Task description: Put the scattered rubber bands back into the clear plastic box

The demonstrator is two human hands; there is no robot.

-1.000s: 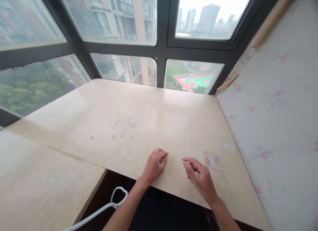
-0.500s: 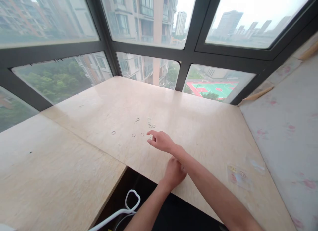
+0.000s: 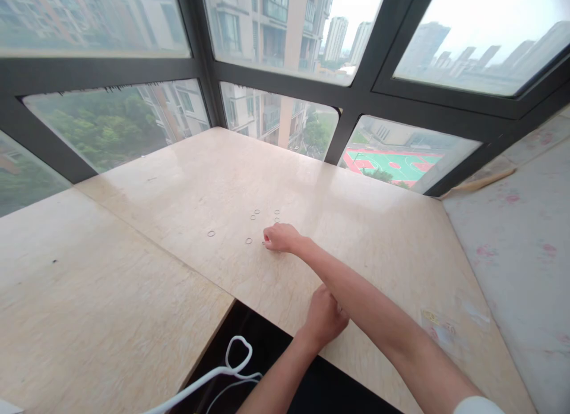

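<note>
Several small thin metal rings [image 3: 255, 212] lie scattered on the pale marble tabletop [image 3: 200, 182]. My right hand [image 3: 280, 237] reaches out over them, fingers curled down and pressed on the surface among the rings; what it pinches, if anything, is hidden. One ring [image 3: 211, 233] lies apart to the left, another [image 3: 248, 241] just left of my fingertips. My left hand [image 3: 325, 316] rests near the table's front edge, fingers curled under my right forearm, with nothing visible in it.
A small clear plastic bag [image 3: 439, 328] with a red and yellow label lies at the right front of the table. A white cable [image 3: 231, 357] loops below the table edge. Large windows stand behind; a floral-patterned surface [image 3: 525, 247] runs along the right.
My right hand has gone forward from near the front edge to the rings and come down on them. My left hand has stayed by the edge, fingers closed. The view has shifted left.
</note>
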